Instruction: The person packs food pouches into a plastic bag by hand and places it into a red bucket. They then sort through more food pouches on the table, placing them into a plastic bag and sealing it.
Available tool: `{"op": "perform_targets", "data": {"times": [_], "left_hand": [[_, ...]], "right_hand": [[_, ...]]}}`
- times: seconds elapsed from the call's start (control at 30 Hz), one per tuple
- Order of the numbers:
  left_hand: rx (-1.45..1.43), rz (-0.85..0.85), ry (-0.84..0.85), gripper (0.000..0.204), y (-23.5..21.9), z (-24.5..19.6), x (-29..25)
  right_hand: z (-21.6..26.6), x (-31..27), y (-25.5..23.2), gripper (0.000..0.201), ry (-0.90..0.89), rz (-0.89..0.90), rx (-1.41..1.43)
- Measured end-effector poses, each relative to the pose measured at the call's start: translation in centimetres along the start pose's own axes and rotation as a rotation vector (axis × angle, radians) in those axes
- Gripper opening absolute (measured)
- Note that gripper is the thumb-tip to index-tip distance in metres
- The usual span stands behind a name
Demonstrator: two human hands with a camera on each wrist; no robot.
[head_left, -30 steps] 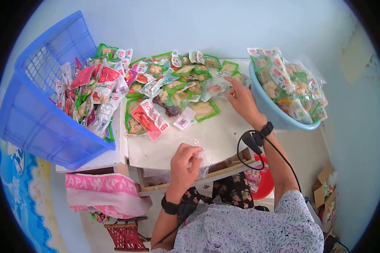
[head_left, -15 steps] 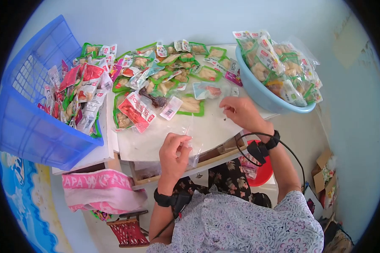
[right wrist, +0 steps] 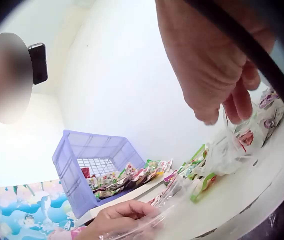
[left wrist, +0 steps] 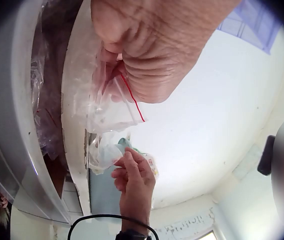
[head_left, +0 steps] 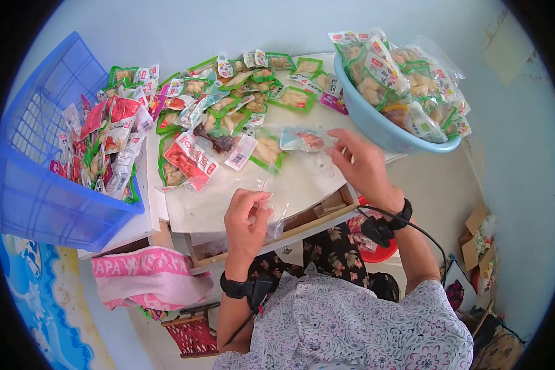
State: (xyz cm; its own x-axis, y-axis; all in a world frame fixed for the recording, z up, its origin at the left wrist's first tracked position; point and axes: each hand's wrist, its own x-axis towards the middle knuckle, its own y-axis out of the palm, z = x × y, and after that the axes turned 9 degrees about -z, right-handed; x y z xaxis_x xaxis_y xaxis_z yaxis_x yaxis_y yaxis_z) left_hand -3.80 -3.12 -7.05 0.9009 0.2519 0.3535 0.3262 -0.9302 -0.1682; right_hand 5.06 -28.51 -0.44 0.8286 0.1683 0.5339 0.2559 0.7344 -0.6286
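Observation:
In the head view my left hand [head_left: 246,225] pinches a clear plastic bag [head_left: 279,216] over the front edge of the table. The left wrist view shows this bag's red zip line [left wrist: 134,100]. My right hand [head_left: 367,169] is farther back, thumb and fingertips pinching the right end of another clear bag [right wrist: 227,150] that has a bluish-white packet with reddish food [head_left: 303,139] in it. Left of that packet lie a green-edged packet [head_left: 268,151], a dark brown drumstick pack [head_left: 219,140] and a red packet [head_left: 191,161].
A blue crate [head_left: 61,179] full of packets tilts at the left. Several green-edged packets [head_left: 290,98] are heaped along the back of the table. At the right stands a light-blue basin [head_left: 376,123] of filled bags. Below the table front, a drawer [head_left: 314,216] is pulled out.
My right hand drew back from the far packets toward me, then reached forward to the clear bag with the reddish food. The left hand keeps its bag. The head view has shifted slightly.

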Motion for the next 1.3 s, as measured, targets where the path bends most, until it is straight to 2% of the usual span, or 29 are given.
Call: {"op": "perform_targets", "data": {"times": [0.03, 0.13, 0.23, 0.27, 0.37, 0.47, 0.57, 0.67, 0.77, 0.87, 0.97, 1.0, 1.1, 1.2, 1.3], "left_hand": [[0.004, 0.014, -0.015, 0.018, -0.1, -0.1, 0.0], [0.007, 0.009, -0.009, 0.018, 0.1, -0.3, 0.1], [0.027, 0.013, -0.025, 0.017, 0.0, -0.2, 0.0], [0.019, 0.011, -0.021, 0.017, 0.0, -0.1, 0.1], [0.011, 0.005, -0.013, 0.017, 0.0, 0.0, -0.1], [0.027, 0.007, -0.005, 0.017, 0.0, 0.0, -0.1], [0.028, -0.001, 0.006, 0.016, 0.1, 0.0, -0.1], [0.010, -0.029, 0.017, 0.016, 0.2, -0.1, -0.1], [0.009, -0.026, 0.012, 0.016, 0.1, 0.0, -0.2], [0.015, -0.025, -0.003, 0.016, 0.0, 0.0, -0.3], [0.030, -0.029, 0.017, 0.016, 0.0, -0.1, -0.1], [0.023, -0.033, 0.012, 0.016, 0.1, 0.1, -0.2], [0.029, -0.036, 0.025, 0.016, 0.0, 0.3, -0.3], [0.027, -0.038, 0.036, 0.017, 0.0, 0.2, -0.3], [0.057, 0.007, 0.049, 0.015, -0.3, -0.1, -0.1]], "right_hand": [[0.3, 0.2, -0.1, 0.029, 0.019, -0.081, -0.002], [2.0, -0.4, 0.0, 0.027, -0.044, 0.011, 0.088], [1.6, -2.0, 1.9, 0.025, -0.201, 0.080, 0.126], [1.6, -2.3, 2.2, 0.023, -0.160, 0.134, 0.112], [1.0, -2.4, 2.9, 0.021, -0.167, 0.063, 0.129], [0.3, -2.2, 2.7, 0.029, -0.109, 0.068, 0.143], [2.6, -1.7, 1.7, 0.044, -0.132, 0.079, 0.252], [3.2, -2.0, 2.1, 0.055, -0.216, 0.215, 0.132], [2.3, -1.7, 3.2, 0.055, -0.173, 0.204, 0.041], [1.4, 0.0, 3.7, 0.054, -0.143, 0.019, -0.142], [-0.4, 2.4, 3.3, 0.054, -0.433, -0.071, -0.407], [-1.9, 2.2, 3.9, 0.057, -0.441, -0.041, -0.453], [-3.4, 1.5, 4.5, 0.058, -0.300, 0.095, -0.281], [-2.5, 1.5, 4.0, 0.056, -0.265, 0.127, -0.347], [-2.3, 1.4, 4.2, 0.046, -0.241, 0.069, -0.363]]}}
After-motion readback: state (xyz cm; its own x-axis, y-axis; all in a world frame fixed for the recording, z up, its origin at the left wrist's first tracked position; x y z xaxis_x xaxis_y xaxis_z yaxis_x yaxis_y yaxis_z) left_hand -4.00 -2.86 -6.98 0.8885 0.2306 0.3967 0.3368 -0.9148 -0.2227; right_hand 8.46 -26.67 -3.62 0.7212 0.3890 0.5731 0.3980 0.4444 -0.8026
